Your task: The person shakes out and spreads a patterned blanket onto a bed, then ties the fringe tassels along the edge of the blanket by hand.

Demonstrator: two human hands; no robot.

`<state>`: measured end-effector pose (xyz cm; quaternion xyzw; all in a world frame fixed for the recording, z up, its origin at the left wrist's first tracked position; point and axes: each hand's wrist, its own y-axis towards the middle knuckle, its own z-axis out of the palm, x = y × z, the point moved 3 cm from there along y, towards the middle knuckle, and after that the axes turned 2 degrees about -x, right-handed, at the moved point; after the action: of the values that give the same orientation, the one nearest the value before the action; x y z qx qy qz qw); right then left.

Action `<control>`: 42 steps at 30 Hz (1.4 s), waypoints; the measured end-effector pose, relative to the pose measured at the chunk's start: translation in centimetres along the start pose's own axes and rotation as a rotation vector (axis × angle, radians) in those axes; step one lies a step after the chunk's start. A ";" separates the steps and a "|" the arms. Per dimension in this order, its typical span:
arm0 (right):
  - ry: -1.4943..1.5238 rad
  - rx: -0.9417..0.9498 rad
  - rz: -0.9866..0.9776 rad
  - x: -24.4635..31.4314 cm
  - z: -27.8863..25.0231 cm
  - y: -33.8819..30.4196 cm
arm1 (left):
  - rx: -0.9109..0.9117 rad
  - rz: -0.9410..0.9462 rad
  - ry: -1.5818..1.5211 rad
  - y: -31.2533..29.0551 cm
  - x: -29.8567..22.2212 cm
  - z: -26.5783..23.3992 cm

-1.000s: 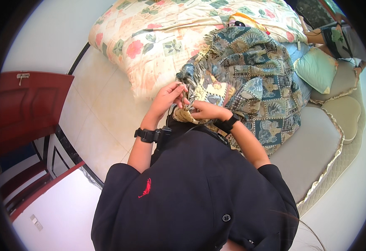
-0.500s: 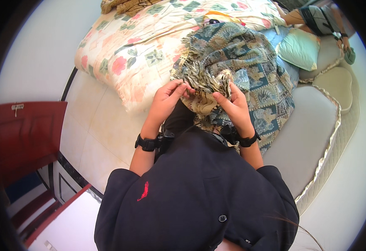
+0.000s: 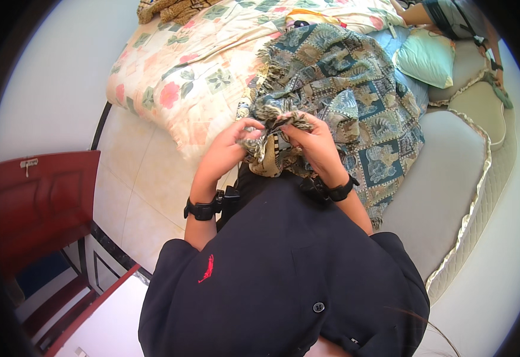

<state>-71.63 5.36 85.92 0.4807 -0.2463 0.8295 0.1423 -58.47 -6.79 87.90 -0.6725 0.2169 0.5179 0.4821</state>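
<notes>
A fringed, teal and beige patterned throw blanket (image 3: 385,143) lies rumpled in front of me, its near edge drawn up toward my waist. My left hand (image 3: 227,144) is closed on a bunch of its fringe, with loose strands poking out beside the fingers. Close by, my right hand (image 3: 319,146) pinches another gathered part of the fringed edge between thumb and fingers. Between the two hands the cloth is bunched and twisted, and a beige fold hangs below them. Black bands with small devices circle both my wrists.
Beyond the blanket spreads a floral quilt (image 3: 170,89). At the right are a pale green pillow (image 3: 426,58), a grey cushion (image 3: 435,178) and a quilted mattress (image 3: 474,238). Another person's arm (image 3: 496,59) reaches in at the upper right. A dark red chair (image 3: 40,208) stands left.
My hands have come closer together, the right one moving left. The fringe, loosely spread before, is now gathered and twisted between them. At the upper right, the other person's hand has moved lower.
</notes>
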 end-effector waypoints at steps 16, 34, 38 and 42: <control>0.158 -0.023 -0.009 1.8 -2.8 0.7 | 0.151 0.223 0.178 5.3 -0.2 4.3; 0.093 -0.313 -0.289 1.0 -5.5 1.6 | 0.011 0.184 -0.128 6.1 0.1 2.2; -0.152 -0.042 0.028 -0.8 -4.4 2.7 | 0.104 0.191 -0.199 5.9 -0.4 2.3; -0.487 0.028 -0.223 -1.8 -2.9 3.5 | 0.181 0.282 0.015 5.7 0.2 2.0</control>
<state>-74.50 4.06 82.22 0.6923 -0.2075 0.6718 0.1626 -63.90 -7.49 85.29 -0.5931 0.3586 0.5537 0.4616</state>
